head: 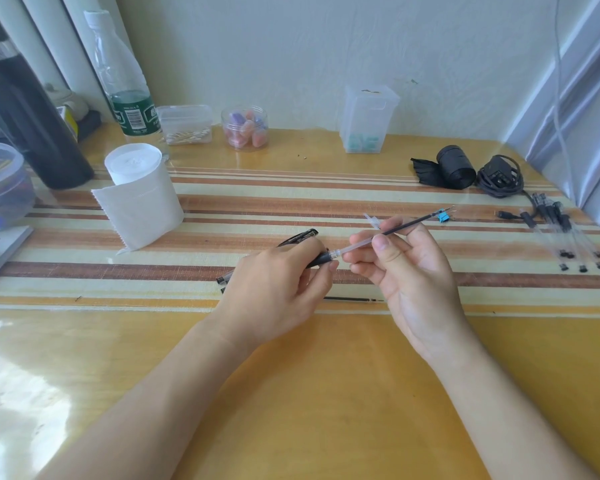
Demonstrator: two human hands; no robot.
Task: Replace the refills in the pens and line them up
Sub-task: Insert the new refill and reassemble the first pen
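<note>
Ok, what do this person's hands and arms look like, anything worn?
Both forearms are bare to the picture's bottom edge, no sleeves in view. The left hand and right hand wear no gloves; no ring, watch or bracelet shows. The nails in view are short and unpainted.

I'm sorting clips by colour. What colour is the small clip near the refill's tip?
The clip is blue; the head view shows it best.

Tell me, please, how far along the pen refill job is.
Early, I think. Two pens lying side by side by the left hand may be done, with a loose refill beside them. In hand: it and the right hand hold one pen, its refill sticking out. Left: the pen bundle at right.
</note>
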